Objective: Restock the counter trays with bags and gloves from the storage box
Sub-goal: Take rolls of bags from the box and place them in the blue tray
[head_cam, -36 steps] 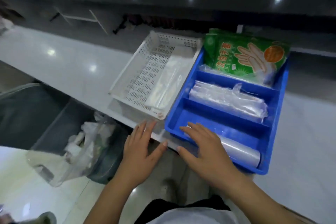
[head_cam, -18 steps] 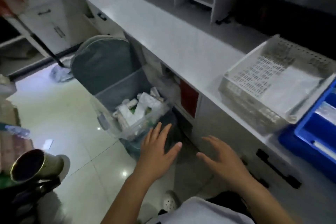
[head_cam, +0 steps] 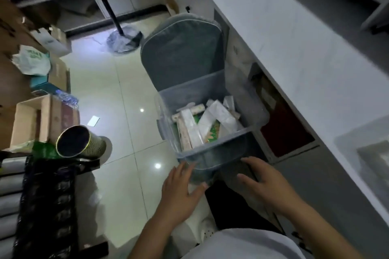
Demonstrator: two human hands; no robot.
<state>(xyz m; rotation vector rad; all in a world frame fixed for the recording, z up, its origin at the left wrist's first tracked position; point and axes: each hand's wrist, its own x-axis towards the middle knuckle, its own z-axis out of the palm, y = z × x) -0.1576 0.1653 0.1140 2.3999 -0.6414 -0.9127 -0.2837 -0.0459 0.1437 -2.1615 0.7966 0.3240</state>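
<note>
On the floor beside the counter [head_cam: 294, 48] sits the storage box [head_cam: 210, 149] of bags and gloves, and both flat, empty hands, left hand [head_cam: 181, 193] and right hand [head_cam: 265, 183], have left the trays to reach for more.
</note>
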